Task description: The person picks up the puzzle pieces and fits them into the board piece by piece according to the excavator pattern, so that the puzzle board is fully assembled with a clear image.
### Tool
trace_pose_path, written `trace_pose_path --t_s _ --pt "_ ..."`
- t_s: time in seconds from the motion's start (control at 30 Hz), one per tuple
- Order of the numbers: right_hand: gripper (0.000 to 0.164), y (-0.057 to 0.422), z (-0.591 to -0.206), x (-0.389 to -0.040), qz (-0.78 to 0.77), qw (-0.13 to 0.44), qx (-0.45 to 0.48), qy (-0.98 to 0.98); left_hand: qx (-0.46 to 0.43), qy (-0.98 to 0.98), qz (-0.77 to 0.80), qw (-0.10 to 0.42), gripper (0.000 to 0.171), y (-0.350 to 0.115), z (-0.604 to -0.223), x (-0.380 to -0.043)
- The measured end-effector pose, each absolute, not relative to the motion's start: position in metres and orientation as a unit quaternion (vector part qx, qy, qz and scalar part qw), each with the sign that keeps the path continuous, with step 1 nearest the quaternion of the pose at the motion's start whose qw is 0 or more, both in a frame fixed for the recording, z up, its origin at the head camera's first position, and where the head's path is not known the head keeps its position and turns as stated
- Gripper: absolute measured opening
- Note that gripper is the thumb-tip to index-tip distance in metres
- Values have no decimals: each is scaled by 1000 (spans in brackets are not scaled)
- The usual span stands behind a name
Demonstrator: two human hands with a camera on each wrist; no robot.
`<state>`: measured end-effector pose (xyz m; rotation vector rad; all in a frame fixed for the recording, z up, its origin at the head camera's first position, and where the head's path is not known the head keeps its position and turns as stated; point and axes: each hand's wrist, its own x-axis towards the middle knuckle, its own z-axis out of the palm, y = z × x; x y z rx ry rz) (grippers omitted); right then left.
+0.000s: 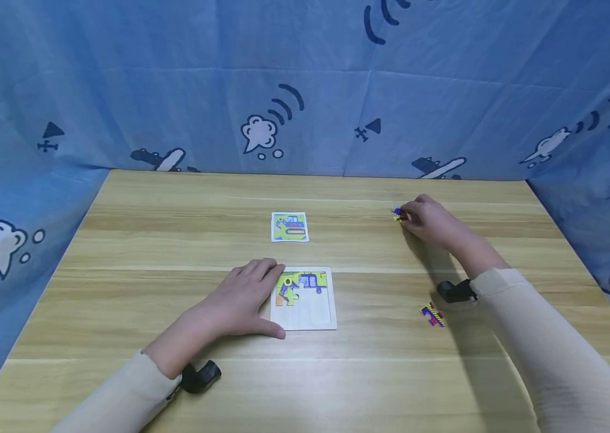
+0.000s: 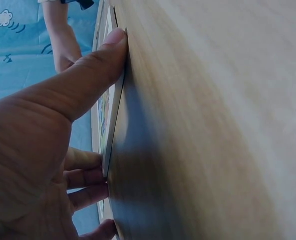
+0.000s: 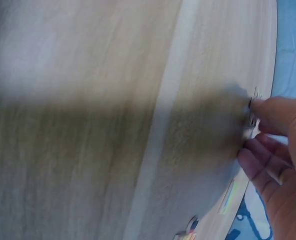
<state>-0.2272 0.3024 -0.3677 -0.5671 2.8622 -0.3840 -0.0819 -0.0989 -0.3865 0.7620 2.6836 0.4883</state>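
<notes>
A square puzzle board (image 1: 310,316) lies on the table, its upper part filled with fitted pieces and its lower part bare. My left hand (image 1: 240,300) rests along the board's left side, thumb by the near corner and fingers toward the far one. In the left wrist view the thumb (image 2: 95,70) touches the board's edge (image 2: 113,107). Further back on the right, my right hand (image 1: 432,222) pinches a small colorful puzzle piece (image 1: 397,214) at table height; fingers partly hide it. Another puzzle piece, or a few together (image 1: 433,314), lies nearer, below the right forearm.
Behind the board lies a square picture card (image 1: 290,227) showing a blue digger. The wooden table (image 1: 175,222) ends at a blue patterned cloth (image 1: 316,90) hanging behind and at both sides. Black wrist cameras (image 1: 200,377) sit beneath both wrists.
</notes>
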Motion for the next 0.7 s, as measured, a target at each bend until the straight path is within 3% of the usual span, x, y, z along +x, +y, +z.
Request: trace_pose_path --t_s 0.17,0.7 --pt "44 304 -368 -227 -145 106 -194 964 265 936 172 155 118 -99 -386 -82" --pt "39 304 -371 -229 -158 94 -195 964 264 936 172 159 119 -98 -387 -82"
